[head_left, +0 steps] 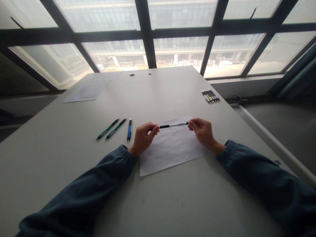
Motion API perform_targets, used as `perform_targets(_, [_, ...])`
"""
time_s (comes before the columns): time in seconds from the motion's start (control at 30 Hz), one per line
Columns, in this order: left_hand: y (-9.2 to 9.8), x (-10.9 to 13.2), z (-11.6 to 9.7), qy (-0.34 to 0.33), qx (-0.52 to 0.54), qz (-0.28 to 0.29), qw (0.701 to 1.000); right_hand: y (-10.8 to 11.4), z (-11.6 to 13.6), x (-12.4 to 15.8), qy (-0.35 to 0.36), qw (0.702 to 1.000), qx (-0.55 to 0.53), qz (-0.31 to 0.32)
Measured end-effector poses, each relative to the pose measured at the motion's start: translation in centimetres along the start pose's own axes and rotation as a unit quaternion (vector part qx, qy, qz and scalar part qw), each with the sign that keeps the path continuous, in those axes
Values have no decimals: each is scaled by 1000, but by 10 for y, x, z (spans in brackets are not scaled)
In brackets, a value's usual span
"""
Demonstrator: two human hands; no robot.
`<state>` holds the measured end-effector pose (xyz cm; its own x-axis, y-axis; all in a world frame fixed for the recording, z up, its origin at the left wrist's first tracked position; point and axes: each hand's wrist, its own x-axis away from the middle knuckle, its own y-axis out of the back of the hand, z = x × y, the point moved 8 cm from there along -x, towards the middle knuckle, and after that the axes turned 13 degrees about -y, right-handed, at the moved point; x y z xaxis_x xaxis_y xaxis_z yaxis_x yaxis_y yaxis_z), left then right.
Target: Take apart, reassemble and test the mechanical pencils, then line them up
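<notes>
A white pen with a black grip is stretched level between my two hands, above a sheet of paper. My left hand pinches its black end between thumb and fingers. At the opposite end, my right hand has the tip pinched the same way. Under the pen lies the white paper, with faint scribbled lines on it. Just left of my left hand, a blue pen rests on the table beside two green pens, one nearer and one farther left.
Several pens lie in a row near the right edge of the white table. More paper sheets are at the far left. Two small round fittings sit near the back edge, before the windows.
</notes>
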<state>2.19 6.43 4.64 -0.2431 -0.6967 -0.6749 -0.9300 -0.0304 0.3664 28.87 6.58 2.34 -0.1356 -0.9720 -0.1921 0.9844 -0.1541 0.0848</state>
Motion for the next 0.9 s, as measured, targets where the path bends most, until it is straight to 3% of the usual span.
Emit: perform_targets(0.9, [-1,-1,-3,18,-3,3,1000,-2,5,2,16,1000,5,11])
